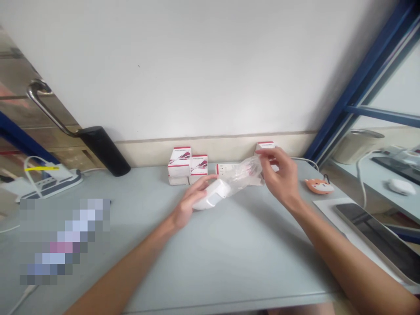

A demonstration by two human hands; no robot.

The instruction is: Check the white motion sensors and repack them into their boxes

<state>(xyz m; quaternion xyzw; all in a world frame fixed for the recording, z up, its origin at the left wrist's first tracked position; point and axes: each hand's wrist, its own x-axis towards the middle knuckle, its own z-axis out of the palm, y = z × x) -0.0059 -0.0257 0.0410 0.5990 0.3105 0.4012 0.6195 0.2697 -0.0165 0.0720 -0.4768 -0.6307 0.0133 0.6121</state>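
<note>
A white plastic device [213, 194] sits partly inside a clear bag [244, 175], over the middle of a grey table [229, 262]; the left hand [190, 203] curls closed around the device; the right hand [278, 175] pinches the bag's far end between thumb and fingertips, its other fingers loosely spread; just behind stand red-and-white boxes [179, 165]; further right lie an orange fox-faced case [319, 186] and a tablet [377, 236].

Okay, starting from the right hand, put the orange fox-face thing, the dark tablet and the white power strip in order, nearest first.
From the right hand:
1. Orange fox-face item, just to its right on the table.
2. Dark tablet, farther right.
3. White power strip, at the table's far left.
</note>
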